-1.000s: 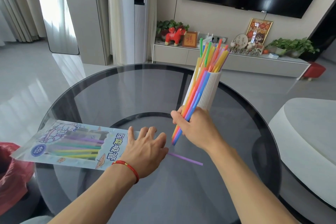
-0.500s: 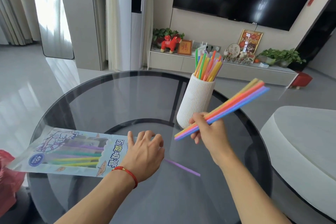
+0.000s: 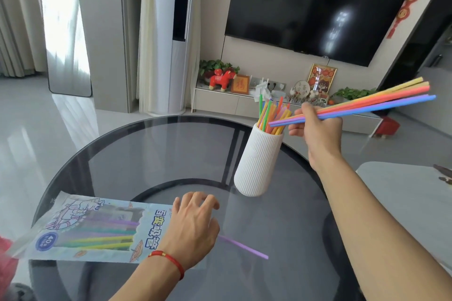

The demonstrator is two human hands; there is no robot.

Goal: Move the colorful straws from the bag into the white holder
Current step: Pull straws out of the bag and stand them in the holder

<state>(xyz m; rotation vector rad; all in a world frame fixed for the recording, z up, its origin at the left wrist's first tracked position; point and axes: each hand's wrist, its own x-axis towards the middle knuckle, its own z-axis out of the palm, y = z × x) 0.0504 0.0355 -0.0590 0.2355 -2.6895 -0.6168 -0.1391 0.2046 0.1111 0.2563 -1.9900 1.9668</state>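
A white ribbed holder [image 3: 256, 161] stands upright on the round glass table [image 3: 151, 149], with several colorful straws [image 3: 271, 112] sticking out of its top. My right hand [image 3: 315, 127] is raised beside the holder's rim, shut on a bundle of straws [image 3: 367, 102] that lies almost level, its near ends just over the holder's mouth. The printed straw bag [image 3: 97, 230] lies flat at the left with several straws inside. My left hand [image 3: 193, 227] rests on the bag's open end, fingers curled. A single purple straw [image 3: 244, 248] lies on the glass beside that hand.
A pale seat or cushion [image 3: 403, 203] sits close to the table's right edge. Something red [image 3: 7, 266] lies at the lower left. A low TV cabinet [image 3: 244, 102] with ornaments runs along the far wall under a dark screen [image 3: 318, 7].
My right hand has lifted the straw bundle from beside the holder's base up to its rim, swinging it from steep to nearly level. My left hand stays on the bag.
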